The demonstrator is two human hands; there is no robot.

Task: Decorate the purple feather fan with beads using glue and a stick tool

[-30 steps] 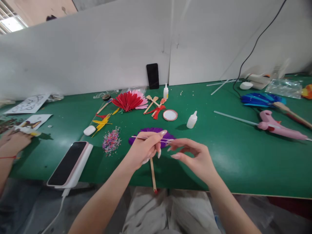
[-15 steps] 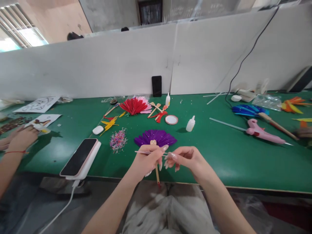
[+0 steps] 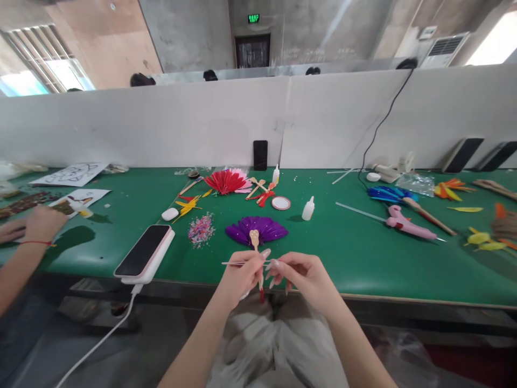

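My left hand (image 3: 242, 274) is closed around thin pale tweezers (image 3: 233, 263), which lie sideways with their tips toward my right hand (image 3: 301, 272). The thumb and fingers of my right hand are pinched at those tips; whatever is between them is too small to make out. Beneath and beyond both hands lies a purple feather fan (image 3: 264, 229) with a wooden handle and a red tassel at the near end. Small light specks dot its feathers. Part of the handle is hidden by my left hand.
Mixed sequins (image 3: 201, 230) and a phone (image 3: 143, 252) on a white block lie left. Glue bottles (image 3: 308, 209), a round lid (image 3: 281, 203) and a red fan (image 3: 225, 182) stand beyond. A pink glue gun (image 3: 410, 223) lies right. Another person's hands (image 3: 42, 222) work far left.
The camera view has tilted up, showing more of the far wall. Both my hands stay together at the tweezers, now lower along the fan's handle, so more of the fan shows.
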